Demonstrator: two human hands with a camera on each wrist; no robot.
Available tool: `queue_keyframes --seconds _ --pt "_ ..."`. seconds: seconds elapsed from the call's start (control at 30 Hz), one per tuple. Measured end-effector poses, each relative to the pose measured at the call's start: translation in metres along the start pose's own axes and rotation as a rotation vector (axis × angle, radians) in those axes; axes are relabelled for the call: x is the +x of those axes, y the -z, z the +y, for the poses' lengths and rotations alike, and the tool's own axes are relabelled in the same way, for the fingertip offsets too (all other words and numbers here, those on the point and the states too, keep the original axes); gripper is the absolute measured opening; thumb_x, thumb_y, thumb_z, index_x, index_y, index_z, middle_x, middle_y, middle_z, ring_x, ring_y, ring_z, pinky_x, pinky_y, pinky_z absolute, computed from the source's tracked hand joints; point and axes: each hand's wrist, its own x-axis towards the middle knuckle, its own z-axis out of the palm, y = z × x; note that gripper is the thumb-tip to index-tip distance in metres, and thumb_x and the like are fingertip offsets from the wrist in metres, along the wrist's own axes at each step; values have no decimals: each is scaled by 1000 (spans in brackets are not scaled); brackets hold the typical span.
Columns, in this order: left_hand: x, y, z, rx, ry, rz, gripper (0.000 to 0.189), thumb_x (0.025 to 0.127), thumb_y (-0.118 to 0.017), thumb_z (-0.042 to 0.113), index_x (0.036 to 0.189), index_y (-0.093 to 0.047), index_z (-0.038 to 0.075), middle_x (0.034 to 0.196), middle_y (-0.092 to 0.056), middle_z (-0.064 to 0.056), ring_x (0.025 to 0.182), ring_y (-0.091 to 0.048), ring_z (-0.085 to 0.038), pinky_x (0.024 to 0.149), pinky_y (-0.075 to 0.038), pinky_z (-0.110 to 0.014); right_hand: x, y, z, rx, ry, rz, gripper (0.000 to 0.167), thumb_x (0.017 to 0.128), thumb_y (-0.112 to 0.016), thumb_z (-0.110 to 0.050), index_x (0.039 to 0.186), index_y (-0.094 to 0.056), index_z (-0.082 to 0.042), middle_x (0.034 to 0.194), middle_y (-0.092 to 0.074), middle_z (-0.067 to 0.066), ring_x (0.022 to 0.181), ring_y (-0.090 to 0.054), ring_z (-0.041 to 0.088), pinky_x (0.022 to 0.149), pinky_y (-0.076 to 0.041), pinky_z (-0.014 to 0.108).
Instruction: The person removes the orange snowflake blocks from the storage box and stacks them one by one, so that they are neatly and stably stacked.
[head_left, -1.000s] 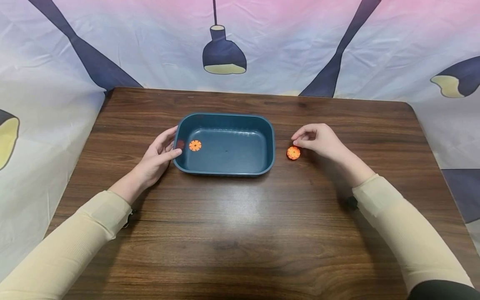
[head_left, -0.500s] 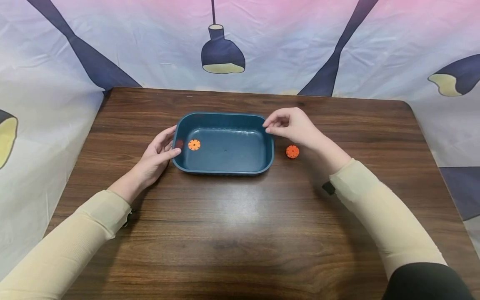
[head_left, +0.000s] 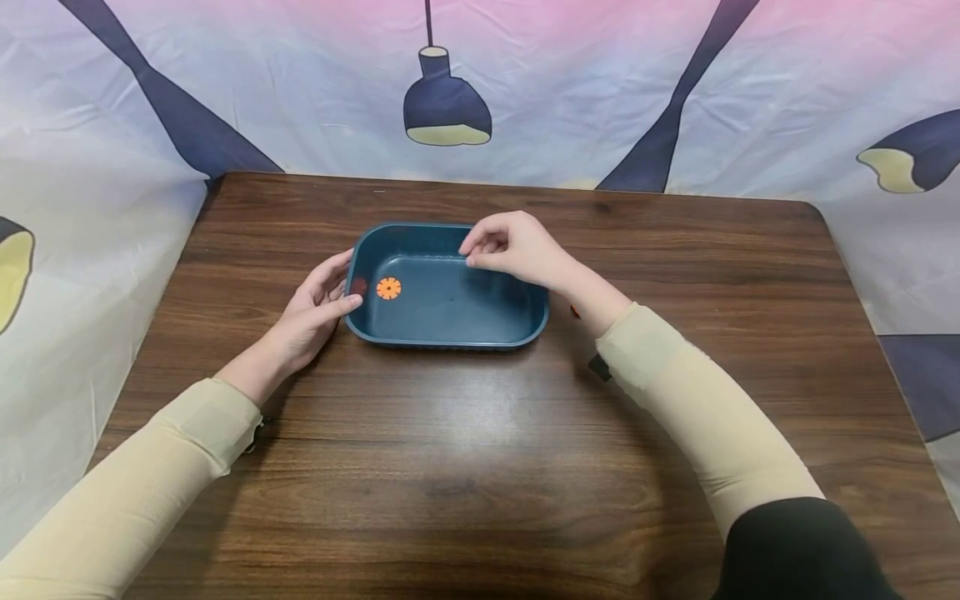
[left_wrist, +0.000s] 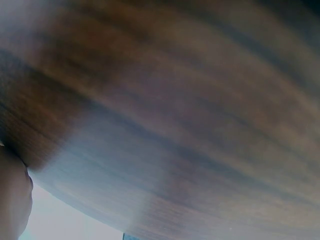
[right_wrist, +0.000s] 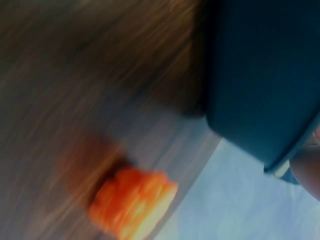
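Observation:
A dark teal plastic tray [head_left: 450,342] stands on the table, with one notched orange disc [head_left: 382,289] lying flat inside near its left end. My left hand [head_left: 309,315] grips that end, its thumb over the rim and fingers against the outside. Above the right part of the tray is my right hand [head_left: 517,247], fingers loosely bent with thumb and fingertips apart; nothing shows between them. Right of the tray, a stack of orange discs [right_wrist: 132,205] stands on the table in the right wrist view; my right wrist mostly hides it in the head view.
The brown wood-grain table [head_left: 450,467] reaches back to a printed cloth [head_left: 300,92] with lamp drawings. In the left wrist view mostly blurred tabletop [left_wrist: 175,110] shows, with part of a finger [left_wrist: 14,195] at the lower left.
My right hand has moved left from beside the disc stack, over the tray's right rim, to above its inside. The left hand, the tray and the disc inside look unmoved.

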Motion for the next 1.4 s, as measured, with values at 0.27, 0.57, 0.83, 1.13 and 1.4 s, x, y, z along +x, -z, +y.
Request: queue_keyframes --seconds 0.27,0.57,0.83,1.13,1.4 --pt "0 0 0 -4 -2 -3 60 106 -58 0 160 -44 20 150 -49 10 145 -41 -9 112 -42 -13 18 -23 -5 30 8 -46 16 98 -75 -5 111 -77 4 102 -77 15 92 -70 23 86 -58 28" --pt "0 0 0 -2 4 -3 60 106 -58 1 160 -44 20 151 -49 10 148 -39 -11 110 -43 -12 36 -49 -4 10 18 -89 15 99 -75 -6 111 -79 1 105 -77 14 93 -70 21 85 -59 26" --pt "0 -1 0 0 10 2 60 106 -58 0 161 -43 19 151 -49 10 146 -40 -11 110 -43 -12 47 -69 -6 -16 -9 -131 14 98 -76 -7 111 -79 -3 106 -77 12 95 -72 20 87 -59 24" --pt "0 -1 -2 -22 -8 -5 59 106 -57 -1 159 -45 20 150 -50 9 142 -43 -8 110 -43 -13 52 -80 -12 -54 -18 -167 16 97 -76 -5 113 -78 -1 107 -77 13 96 -72 20 88 -58 22" --pt "1 0 -4 -31 -29 -16 58 106 -57 -1 158 -46 20 151 -50 8 139 -48 -7 110 -45 -14 52 -86 -6 -63 -14 -133 21 97 -77 -6 117 -76 -2 114 -75 12 101 -71 20 90 -58 21"
